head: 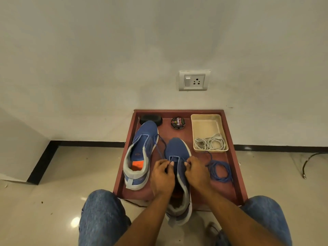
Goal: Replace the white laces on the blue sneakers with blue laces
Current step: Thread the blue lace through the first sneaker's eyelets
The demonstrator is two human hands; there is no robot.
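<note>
Centrally, left hand [162, 173] and right hand [196, 172] fingers pinch blue lace [160, 139]; polish tin [178, 123] reads "Cherry".

Two blue fabric sneakers [140, 155] [178, 153], one coiled blue lace [221, 172], one cream plastic tray [206, 125], one bundle of white laces [210, 143], one round black polish tin [178, 123], one black brush [150, 119].

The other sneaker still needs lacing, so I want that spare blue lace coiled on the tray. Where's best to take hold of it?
Pinch the spare blue lace at the loose strand trailing up from the coil toward the cream basket, coming from above. The coil lies flat on the red tray in overlapping loops; pulling from a free strand should unwind it rather than tangle it.
</note>
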